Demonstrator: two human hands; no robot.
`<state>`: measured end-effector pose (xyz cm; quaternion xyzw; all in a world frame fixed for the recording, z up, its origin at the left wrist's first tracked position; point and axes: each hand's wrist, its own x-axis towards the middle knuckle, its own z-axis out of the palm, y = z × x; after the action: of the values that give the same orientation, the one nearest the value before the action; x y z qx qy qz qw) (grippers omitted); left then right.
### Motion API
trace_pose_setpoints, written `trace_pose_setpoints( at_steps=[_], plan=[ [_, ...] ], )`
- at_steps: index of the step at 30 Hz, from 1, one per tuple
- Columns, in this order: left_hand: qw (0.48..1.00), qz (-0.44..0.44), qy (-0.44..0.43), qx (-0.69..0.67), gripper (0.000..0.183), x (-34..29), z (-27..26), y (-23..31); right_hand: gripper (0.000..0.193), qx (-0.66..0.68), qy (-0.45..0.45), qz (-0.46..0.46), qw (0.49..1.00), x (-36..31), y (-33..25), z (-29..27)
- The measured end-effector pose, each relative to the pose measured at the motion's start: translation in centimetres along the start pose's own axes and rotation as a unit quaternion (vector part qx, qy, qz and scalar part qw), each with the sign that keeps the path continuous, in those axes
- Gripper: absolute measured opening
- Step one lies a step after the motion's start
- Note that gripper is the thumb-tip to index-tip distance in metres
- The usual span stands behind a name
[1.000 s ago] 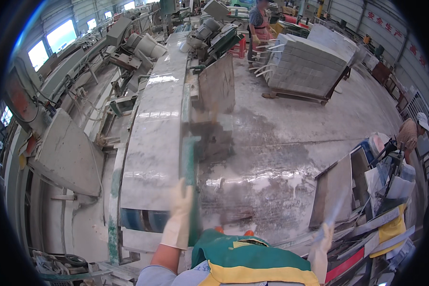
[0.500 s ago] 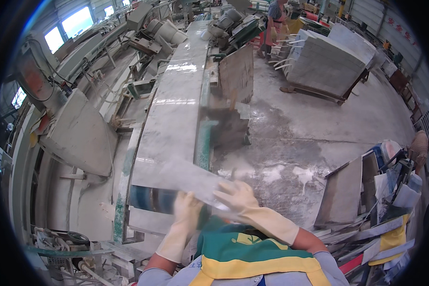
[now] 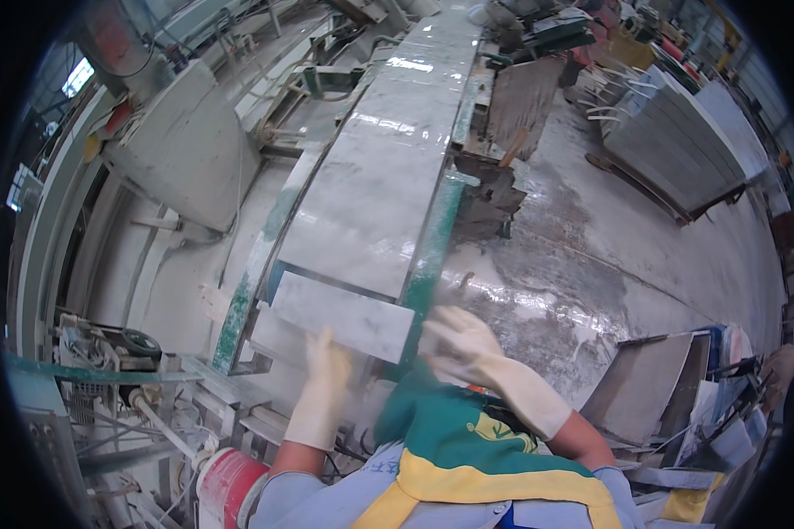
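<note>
At the far left, a broad grey panel [image 3: 181, 154] is seen beside the machinery, and lower down a red cylinder [image 3: 229, 487] stands near the forearm. The gloved left hand [image 3: 326, 375] is blurred at the near edge of a short pale stone slab [image 3: 344, 315]; the fingers are seen at that edge, but whether the grip is closed on it cannot be told. The slab appears to be laid across the near end of the conveyor, with a narrow strip of blue belt [image 3: 331, 284] left showing between it and the long polished slab [image 3: 370, 189] beyond. Half a second ago it was held aslant between both hands; it has now been brought square to the conveyor, so its placing is judged nearly done. To its right, past the green rail [image 3: 434, 251], the gloved right hand [image 3: 464, 339] is held just beside the slab's end, its grip open and nothing held. Farther right, a leaning board [image 3: 648, 388] and a stack of slabs [image 3: 670, 141] are seen
</note>
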<state>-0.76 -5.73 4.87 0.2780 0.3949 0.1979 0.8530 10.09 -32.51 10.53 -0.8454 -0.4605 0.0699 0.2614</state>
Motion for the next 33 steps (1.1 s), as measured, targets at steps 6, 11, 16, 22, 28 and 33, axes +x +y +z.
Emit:
trace_pose_setpoints(
  at_steps=[6, 11, 16, 22, 28, 33],
  plan=[
    [0.998, 0.052, 0.006, -0.021, 0.055, 5.3, -2.7, -0.8, 0.058, 0.101, 0.037, 0.264, 0.959, -8.6, 3.2, -2.3],
    [0.998, 0.064, -0.009, -0.019, 0.055, 7.8, -3.4, -1.9, 0.052, 0.105, 0.106, 0.376, 0.915, -12.2, 2.1, -3.0],
    [0.997, 0.072, -0.02, -0.004, 0.053, 8.3, -3.3, -2.1, 0.052, 0.193, 0.135, 0.461, 0.856, -12.8, 0.5, -2.9],
    [0.997, 0.066, -0.014, 0.026, 0.056, 8.7, -2.9, -1.9, 0.051, 0.151, 0.128, 0.43, 0.881, -13.0, 1.2, -1.9],
    [0.997, 0.067, -0.017, 0.026, 0.06, 8.6, -2.4, -1.7, 0.051, 0.17, 0.125, 0.415, 0.885, -13.5, 2.5, -1.1],
    [0.999, 0.023, 0.02, 0.034, 0.055, 8.5, -1.8, -1.3, 0.053, 0.169, 0.114, 0.428, 0.88, -13.7, 3.1, -0.7]
  ],
)
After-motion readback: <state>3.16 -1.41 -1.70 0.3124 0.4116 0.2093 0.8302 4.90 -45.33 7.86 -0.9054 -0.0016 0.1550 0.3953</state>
